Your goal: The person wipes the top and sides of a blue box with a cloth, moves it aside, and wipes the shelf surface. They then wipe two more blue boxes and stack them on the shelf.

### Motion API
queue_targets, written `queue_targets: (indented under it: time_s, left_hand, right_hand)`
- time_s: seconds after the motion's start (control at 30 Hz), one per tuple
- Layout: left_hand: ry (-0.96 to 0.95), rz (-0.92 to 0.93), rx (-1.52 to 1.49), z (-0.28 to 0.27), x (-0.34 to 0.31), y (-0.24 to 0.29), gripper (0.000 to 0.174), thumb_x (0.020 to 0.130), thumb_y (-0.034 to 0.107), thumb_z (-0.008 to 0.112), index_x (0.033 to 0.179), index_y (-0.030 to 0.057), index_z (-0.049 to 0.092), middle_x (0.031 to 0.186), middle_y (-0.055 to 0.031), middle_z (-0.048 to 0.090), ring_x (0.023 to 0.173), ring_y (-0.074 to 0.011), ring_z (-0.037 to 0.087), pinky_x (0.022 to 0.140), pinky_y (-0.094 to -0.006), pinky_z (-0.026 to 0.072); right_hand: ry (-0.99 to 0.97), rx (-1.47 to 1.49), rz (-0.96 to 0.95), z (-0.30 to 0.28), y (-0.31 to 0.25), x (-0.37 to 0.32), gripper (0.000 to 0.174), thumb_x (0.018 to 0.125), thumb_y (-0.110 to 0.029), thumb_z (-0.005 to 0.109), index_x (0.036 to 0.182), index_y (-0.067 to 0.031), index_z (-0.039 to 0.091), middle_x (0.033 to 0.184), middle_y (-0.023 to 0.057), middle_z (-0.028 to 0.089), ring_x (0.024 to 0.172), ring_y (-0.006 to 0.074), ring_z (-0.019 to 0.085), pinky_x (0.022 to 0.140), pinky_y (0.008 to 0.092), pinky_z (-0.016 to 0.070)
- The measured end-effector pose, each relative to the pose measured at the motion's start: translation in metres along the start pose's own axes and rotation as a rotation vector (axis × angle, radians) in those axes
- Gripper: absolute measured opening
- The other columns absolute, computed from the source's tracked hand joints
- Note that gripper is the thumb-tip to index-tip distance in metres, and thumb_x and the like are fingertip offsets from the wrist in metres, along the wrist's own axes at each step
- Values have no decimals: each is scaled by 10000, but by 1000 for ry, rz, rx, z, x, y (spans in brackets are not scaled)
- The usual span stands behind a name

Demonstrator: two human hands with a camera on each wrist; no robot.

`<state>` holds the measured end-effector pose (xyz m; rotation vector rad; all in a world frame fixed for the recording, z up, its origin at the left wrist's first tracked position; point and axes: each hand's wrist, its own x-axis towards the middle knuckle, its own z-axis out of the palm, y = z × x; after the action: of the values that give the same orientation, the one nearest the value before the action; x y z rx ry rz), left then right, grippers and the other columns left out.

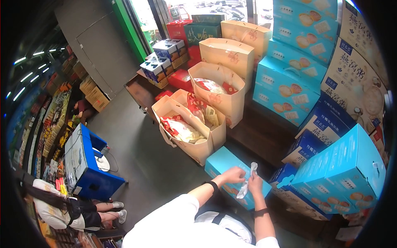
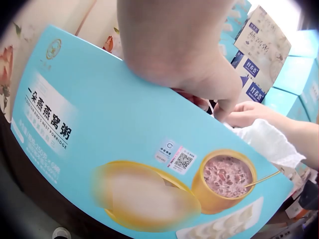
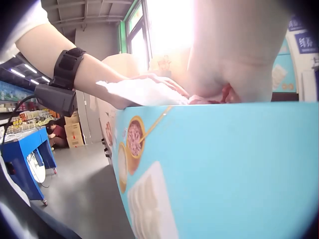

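Note:
A turquoise carton of bird's nest porridge (image 1: 225, 159) lies below both hands, its printed face broad in the left wrist view. My right hand (image 1: 255, 184) grips a crumpled white tissue (image 1: 243, 190), which sticks out on both sides of the fist. Close beside it, my left hand (image 1: 235, 175) has curled fingers over the carton's top. In the left wrist view, the left fingertips meet the right hand (image 2: 246, 113), with a thin white strand between them. The tissue (image 3: 144, 92) stretches over the carton's edge in the right wrist view. The left fingertips are partly hidden.
Cream gift bags (image 1: 186, 124) holding red-and-white packets stand ahead of the carton. Turquoise cartons (image 1: 289, 89) are stacked at the right, with another large turquoise box (image 1: 343, 169) nearby. A blue cart (image 1: 89, 165) and a person in a white shirt (image 1: 49, 202) are at the left.

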<state>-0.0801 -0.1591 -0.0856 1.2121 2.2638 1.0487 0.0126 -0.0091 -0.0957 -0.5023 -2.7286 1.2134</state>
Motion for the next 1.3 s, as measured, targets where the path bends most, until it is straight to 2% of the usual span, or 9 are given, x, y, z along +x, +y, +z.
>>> queue_targets:
  time_s: [0.2, 0.43, 0.57, 0.6, 0.7, 0.9, 1.03, 1.27, 1.3]
  left_hand:
    - [-27, 6, 53, 0, 6, -2, 283, 704, 281, 619, 656, 7, 567, 646, -182, 573, 648, -377, 561, 590, -451, 435]
    - [36, 56, 84, 1, 7, -4, 286, 713, 268, 622, 623, 14, 526, 612, -158, 544, 593, -333, 540, 550, -424, 404]
    - [20, 0, 83, 5, 6, -5, 299, 718, 281, 620, 623, 14, 526, 623, -155, 555, 606, -327, 551, 564, -425, 415]
    - [-1, -18, 91, 5, 5, -5, 301, 719, 284, 621, 624, 15, 525, 626, -154, 557, 609, -325, 554, 565, -424, 418]
    - [27, 30, 89, 7, 6, -9, 314, 727, 297, 629, 629, 16, 526, 624, -156, 553, 608, -334, 547, 562, -430, 410]
    - [-3, 15, 77, 5, 8, -10, 343, 738, 314, 634, 631, 12, 512, 631, -171, 545, 615, -354, 538, 564, -447, 398]
    - [6, 34, 66, 7, 11, -14, 339, 747, 304, 632, 636, 9, 508, 633, -174, 541, 619, -360, 535, 562, -445, 398]
    - [1, 33, 1, 6, 23, -17, 317, 749, 318, 631, 656, 21, 569, 627, -176, 562, 598, -344, 547, 551, -431, 410]
    - [-17, 12, 1, 4, 24, -16, 311, 747, 318, 632, 662, 23, 581, 628, -176, 571, 588, -341, 548, 545, -429, 413]
  right_hand:
    - [-143, -150, 42, -49, 7, -24, 358, 804, -77, 505, 1136, 3, 611, 850, 313, 607, 828, 436, 613, 736, 497, 477]
    - [-82, -203, 69, -79, 41, -54, 362, 812, -129, 520, 1155, -72, 621, 884, 256, 641, 837, 432, 618, 756, 505, 490]
    - [-5, -127, 83, -102, 13, -53, 345, 767, -154, 543, 1082, -72, 657, 849, 250, 645, 822, 428, 622, 756, 505, 496]
    - [-1, -128, 77, -100, 10, -50, 345, 767, -154, 543, 1082, -72, 657, 849, 250, 645, 822, 428, 622, 756, 505, 496]
    - [-271, -342, -15, -76, 9, -52, 259, 718, -190, 581, 928, -72, 677, 811, 230, 650, 785, 410, 636, 735, 505, 514]
    - [-294, -371, -44, -39, -15, -53, 264, 754, -154, 550, 929, 27, 633, 799, 279, 630, 761, 436, 624, 726, 510, 503]
    - [-290, -370, -48, -34, -16, -50, 249, 748, -129, 562, 925, 32, 630, 789, 263, 639, 742, 426, 631, 701, 510, 507]
    - [-225, -413, -169, 26, -41, -51, 410, 751, -111, 592, 1045, 158, 496, 735, 237, 640, 685, 391, 651, 618, 470, 534]
    - [-215, -407, -158, 27, -48, -50, 346, 764, -109, 579, 1023, 114, 524, 749, 248, 636, 701, 411, 643, 636, 489, 531]
